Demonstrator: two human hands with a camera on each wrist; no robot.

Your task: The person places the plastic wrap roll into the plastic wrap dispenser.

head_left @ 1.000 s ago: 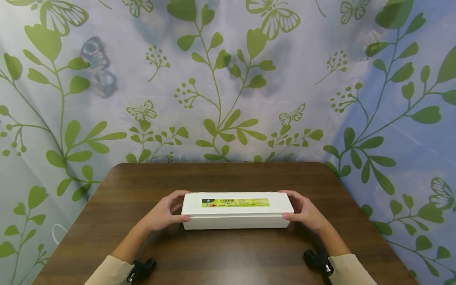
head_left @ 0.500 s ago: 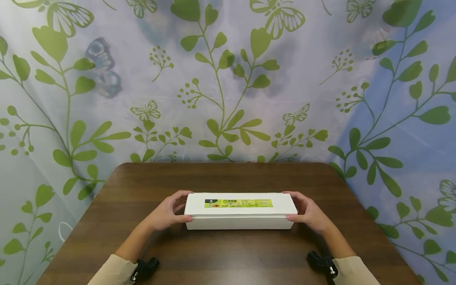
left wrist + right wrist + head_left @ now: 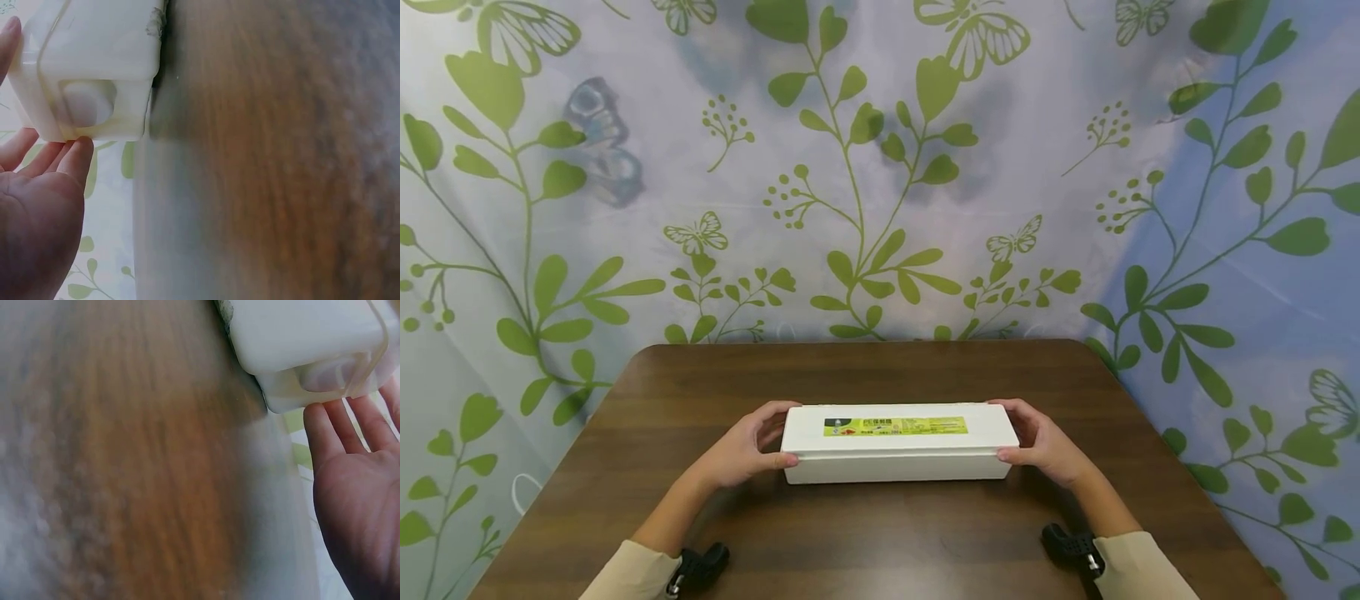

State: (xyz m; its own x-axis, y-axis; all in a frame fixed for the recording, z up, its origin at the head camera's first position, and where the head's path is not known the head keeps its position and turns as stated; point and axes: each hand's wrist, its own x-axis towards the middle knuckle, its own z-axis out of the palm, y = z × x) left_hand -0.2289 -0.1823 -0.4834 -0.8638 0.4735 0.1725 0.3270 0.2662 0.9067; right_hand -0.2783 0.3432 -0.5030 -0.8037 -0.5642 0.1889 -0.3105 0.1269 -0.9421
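Observation:
A long white cling film box [image 3: 900, 444] with a yellow-green label lies crosswise on the wooden table. My left hand [image 3: 739, 450] grips its left end, thumb at the front edge and fingers round the back. At the right end my right hand [image 3: 1054, 451] holds it the same way. In the left wrist view, the box [image 3: 100, 47] shows a round shape in its end opening, with the fingertips of the left hand [image 3: 40, 219] against its far side. The right wrist view shows the box's other end [image 3: 300, 331] and the right hand's fingertips [image 3: 314, 415] touching it.
The brown table [image 3: 880, 542] has rounded far corners. Behind it hangs a curtain [image 3: 880, 208] printed with green leaves and butterflies. Black wrist mounts [image 3: 700, 567] sit at both beige cuffs. A thin white loop [image 3: 523, 492] shows beyond the table's left edge.
The head view shifts slightly sideways and back. Both hands keep their grip, and the box stays in the same place on the table.

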